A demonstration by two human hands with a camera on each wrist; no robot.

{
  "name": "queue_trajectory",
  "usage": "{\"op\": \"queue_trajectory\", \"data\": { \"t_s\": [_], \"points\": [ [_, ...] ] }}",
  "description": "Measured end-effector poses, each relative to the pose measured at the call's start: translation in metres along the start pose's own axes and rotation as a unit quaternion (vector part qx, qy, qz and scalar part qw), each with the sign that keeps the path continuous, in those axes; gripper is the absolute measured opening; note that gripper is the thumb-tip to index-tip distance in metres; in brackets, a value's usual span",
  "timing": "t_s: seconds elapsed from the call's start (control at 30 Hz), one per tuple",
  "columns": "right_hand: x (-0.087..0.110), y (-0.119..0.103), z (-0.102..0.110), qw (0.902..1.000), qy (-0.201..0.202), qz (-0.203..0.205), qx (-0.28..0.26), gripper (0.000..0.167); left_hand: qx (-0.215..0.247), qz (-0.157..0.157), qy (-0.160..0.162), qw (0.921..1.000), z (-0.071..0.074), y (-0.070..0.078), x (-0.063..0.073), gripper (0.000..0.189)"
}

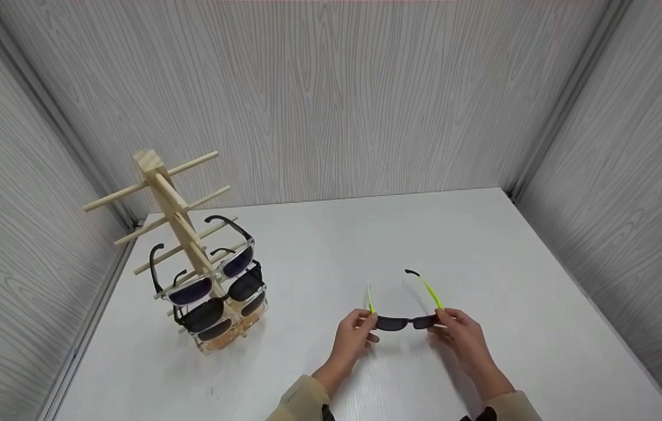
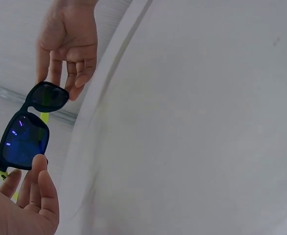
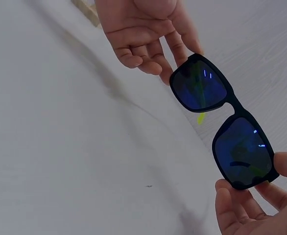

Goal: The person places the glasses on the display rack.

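Note:
A pair of sunglasses [image 1: 392,324] with a black front and neon yellow temples is held above the white table. The left hand [image 1: 355,337] pinches its left end between thumb and fingers, and the right hand [image 1: 464,341] pinches the right end. Both temples are unfolded and point away from the person, with a black tip showing on the right one. In the left wrist view the dark lenses [image 2: 23,139] reflect blue, and the left hand [image 2: 23,205] grips the near corner. The right wrist view shows the right hand [image 3: 266,205] at the lower corner of the frame.
To the left stands a wooden display rack [image 1: 182,225] with several dowel pegs. Sunglasses with clear-edged frames [image 1: 190,291] and black sunglasses [image 1: 205,314] hang on it, with more pairs below. Wood-grain panels [image 1: 307,105] enclose the white table [image 1: 319,251] at the back and sides.

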State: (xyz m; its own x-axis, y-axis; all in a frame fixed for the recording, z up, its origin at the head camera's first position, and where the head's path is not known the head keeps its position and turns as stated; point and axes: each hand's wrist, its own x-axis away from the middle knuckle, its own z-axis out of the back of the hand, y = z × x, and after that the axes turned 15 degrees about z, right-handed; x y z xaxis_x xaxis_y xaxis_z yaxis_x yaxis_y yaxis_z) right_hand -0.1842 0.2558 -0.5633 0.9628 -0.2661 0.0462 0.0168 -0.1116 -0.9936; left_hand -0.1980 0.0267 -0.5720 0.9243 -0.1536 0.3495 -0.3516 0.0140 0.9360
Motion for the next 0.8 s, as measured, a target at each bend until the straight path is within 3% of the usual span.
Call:
{"op": "queue_trajectory", "data": {
  "t_s": [0.27, 0.57, 0.7, 0.8],
  "points": [
    [0.002, -0.002, -0.013, 0.9999, -0.010, -0.001, -0.004, 0.044, 0.000, -0.011, 0.003, 0.9999, 0.014, 0.005, 0.010, 0.022],
    [0.004, -0.004, -0.024, 0.9995, -0.031, 0.009, -0.006, 0.046, -0.016, -0.025, 0.003, 0.9996, 0.028, 0.038, 0.045, 0.024],
    [0.005, -0.007, -0.030, 0.9991, -0.040, 0.014, -0.007, 0.045, -0.016, -0.026, 0.007, 0.9995, 0.034, 0.038, 0.047, 0.025],
    [0.005, -0.010, -0.035, 0.9986, -0.048, 0.016, -0.011, 0.041, -0.011, -0.025, 0.012, 0.9996, 0.039, 0.030, 0.040, 0.024]
  ]
}}
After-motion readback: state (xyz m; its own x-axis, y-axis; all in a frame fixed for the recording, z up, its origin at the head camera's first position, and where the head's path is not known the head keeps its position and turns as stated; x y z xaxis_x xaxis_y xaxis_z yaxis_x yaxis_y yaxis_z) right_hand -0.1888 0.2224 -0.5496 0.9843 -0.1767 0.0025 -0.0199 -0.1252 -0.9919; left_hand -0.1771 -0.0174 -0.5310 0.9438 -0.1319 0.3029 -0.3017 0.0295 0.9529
